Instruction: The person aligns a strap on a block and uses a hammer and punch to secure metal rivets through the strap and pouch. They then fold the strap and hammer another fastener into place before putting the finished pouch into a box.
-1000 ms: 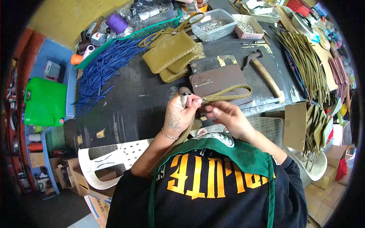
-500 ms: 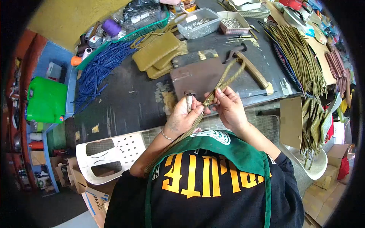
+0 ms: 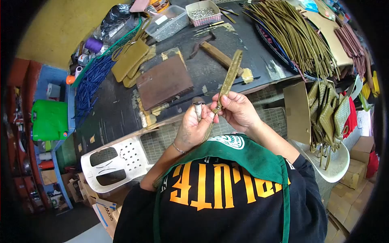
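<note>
Green plastic shows at the far left, where a jug (image 3: pixel 49 120) sits on a blue shelf well to the left of the dark worktable (image 3: pixel 117 109). Blue cords (image 3: pixel 90 81) lie in a heap along the table's left end, with thread spools (image 3: pixel 87 50) just behind them. Right of the cords, two olive woven pouches (image 3: pixel 129 60) rest flat, touching a brown board (image 3: pixel 164 81) that lies nearer the table's front edge. Below the table's front edge stands a white plastic chair (image 3: pixel 117 160). The left hand (image 3: pixel 194 127), held just in front of the table's edge, is closed tightly around a small metal tool (image 3: pixel 198 108) whose rounded head sticks up above the fingers. Touching it on the right, the right hand (image 3: pixel 237 111) pinches an olive woven strap (image 3: pixel 227 81) between thumb and fingertips; the strap rises tilted up over the table's front edge, and its lower part runs down between the two hands toward the green apron. Behind the strap on the table lies a hammer (image 3: pixel 216 54), and farther back a clear tub (image 3: pixel 167 25) of small metal parts. At the table's right end spreads a big bundle of olive strips (image 3: pixel 296 36), and more woven pouches (image 3: pixel 330 115) sit piled on a second chair below that end.
</note>
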